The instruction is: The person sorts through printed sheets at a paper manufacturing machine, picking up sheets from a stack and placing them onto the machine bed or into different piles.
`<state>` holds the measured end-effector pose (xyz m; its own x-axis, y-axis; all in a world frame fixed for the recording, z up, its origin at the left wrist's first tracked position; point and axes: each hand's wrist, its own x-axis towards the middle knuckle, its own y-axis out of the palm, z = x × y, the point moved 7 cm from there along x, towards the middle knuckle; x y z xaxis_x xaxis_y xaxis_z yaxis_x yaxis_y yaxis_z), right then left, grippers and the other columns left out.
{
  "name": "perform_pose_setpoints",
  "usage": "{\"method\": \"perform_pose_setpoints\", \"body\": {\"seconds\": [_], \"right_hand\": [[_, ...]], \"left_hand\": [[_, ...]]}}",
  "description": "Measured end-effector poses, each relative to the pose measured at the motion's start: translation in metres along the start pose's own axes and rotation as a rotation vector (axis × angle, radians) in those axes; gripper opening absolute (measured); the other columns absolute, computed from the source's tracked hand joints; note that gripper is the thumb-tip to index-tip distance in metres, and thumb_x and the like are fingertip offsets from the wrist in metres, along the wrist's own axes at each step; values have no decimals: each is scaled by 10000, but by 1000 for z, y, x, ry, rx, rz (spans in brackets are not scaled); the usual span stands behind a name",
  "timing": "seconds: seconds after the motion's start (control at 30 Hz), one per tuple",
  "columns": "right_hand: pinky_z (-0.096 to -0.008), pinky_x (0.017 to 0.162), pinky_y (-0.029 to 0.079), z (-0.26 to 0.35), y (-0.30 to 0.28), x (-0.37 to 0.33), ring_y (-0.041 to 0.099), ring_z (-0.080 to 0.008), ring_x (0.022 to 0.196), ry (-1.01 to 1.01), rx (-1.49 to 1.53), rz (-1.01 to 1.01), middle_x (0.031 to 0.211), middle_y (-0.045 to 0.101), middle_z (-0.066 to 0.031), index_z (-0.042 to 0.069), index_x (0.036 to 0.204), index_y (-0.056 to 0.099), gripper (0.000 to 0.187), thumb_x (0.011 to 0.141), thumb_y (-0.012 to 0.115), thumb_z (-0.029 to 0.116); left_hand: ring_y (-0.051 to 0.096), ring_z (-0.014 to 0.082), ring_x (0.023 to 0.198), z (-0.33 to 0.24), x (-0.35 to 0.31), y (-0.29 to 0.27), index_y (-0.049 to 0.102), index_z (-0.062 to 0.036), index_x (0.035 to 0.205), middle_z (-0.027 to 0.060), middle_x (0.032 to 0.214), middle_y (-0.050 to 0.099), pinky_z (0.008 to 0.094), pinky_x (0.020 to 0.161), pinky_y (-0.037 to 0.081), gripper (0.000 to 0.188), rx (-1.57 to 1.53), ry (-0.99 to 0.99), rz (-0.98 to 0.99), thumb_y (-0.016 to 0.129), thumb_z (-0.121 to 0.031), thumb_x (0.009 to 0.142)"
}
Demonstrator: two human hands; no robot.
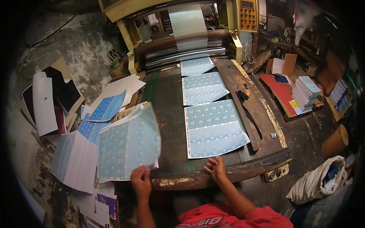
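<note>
My left hand (141,181) pinches the lower edge of a large glossy blue patterned sheet (128,146), which curls up over a stack of similar sheets (78,157) at my left. My right hand (215,168) rests with fingers spread on the near edge of the machine's dark feed table (169,114), touching the bottom edge of the nearest printed sheet (213,129). Two more blue sheets (203,88) lie in a row behind it, leading to the rollers (178,45), where a clear film web (188,24) runs down.
Loose white and dark boards (49,98) lie on the floor at left. Stacks of printed sheets (306,91) sit on a red pallet at right. A white sack (317,182) and a brown cardboard roll (335,141) stand at lower right. A yellow control panel (247,15) is mounted above.
</note>
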<state>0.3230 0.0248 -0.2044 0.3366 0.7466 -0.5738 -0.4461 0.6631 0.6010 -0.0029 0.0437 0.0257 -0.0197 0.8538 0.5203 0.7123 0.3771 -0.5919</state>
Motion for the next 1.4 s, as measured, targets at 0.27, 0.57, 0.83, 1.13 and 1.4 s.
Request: {"method": "perform_pose_setpoints", "body": {"seconds": [0.27,0.57,0.83,1.13,1.4], "right_hand": [[-339,728,543,32,48,-97,641,-170,844,166,-220,475,1048,631,-79,32,1324,462,582,886,688,342],[-286,539,451,-27,-94,-102,597,-187,594,173,-380,287,728,629,-97,-8,1102,536,341,990,533,314],[-325,628,518,-32,-113,-150,580,-192,618,216,-417,154,768,631,-138,-31,1084,540,430,1012,499,390],[-446,745,548,-18,-96,-109,558,-201,648,140,-195,125,824,623,-149,-20,1057,539,452,1022,476,427],[-496,846,538,-2,-78,-125,628,-219,910,91,-198,131,1221,607,-128,151,1261,447,347,1017,478,396]], "left_hand": [[538,296,1294,-74,-41,37,773,-239,990,-31,1127,723,614,1155,178,360,-114,441,680,844,-426,691],[472,388,1333,-6,10,24,624,-41,1265,173,1355,583,511,1115,320,512,290,260,132,675,-393,897],[618,310,1163,29,-1,18,704,-79,1140,77,1166,710,431,972,406,313,342,261,-42,694,-280,901],[631,319,1117,20,6,12,720,-81,1080,87,1138,716,423,940,414,233,184,153,-51,696,-232,904],[637,321,1072,18,10,9,723,-86,1096,101,1087,715,416,889,452,238,127,74,-41,703,-208,893]]}}
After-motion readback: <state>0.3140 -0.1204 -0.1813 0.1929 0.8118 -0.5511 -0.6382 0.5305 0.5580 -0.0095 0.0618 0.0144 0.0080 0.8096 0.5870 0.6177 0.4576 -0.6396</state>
